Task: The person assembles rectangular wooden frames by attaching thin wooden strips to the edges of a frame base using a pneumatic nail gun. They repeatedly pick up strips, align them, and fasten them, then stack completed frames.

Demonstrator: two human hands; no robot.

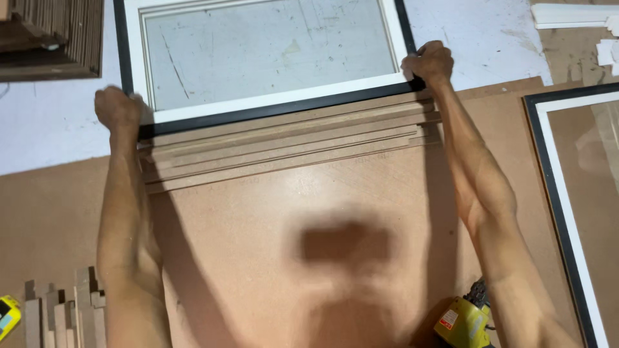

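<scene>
Yellow power tool nearest camera. Black-and-white picture frame lies atop fanned stack of brown boards on floor. Left hand, right hand clasped on near corners. Likely rigid, light, glazing fragile; corner grip suits.

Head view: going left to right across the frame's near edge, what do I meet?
Left hand on the corner → black-and-white picture frame above the stacked brown boards → right hand on the other corner → second frame at the right.
</scene>
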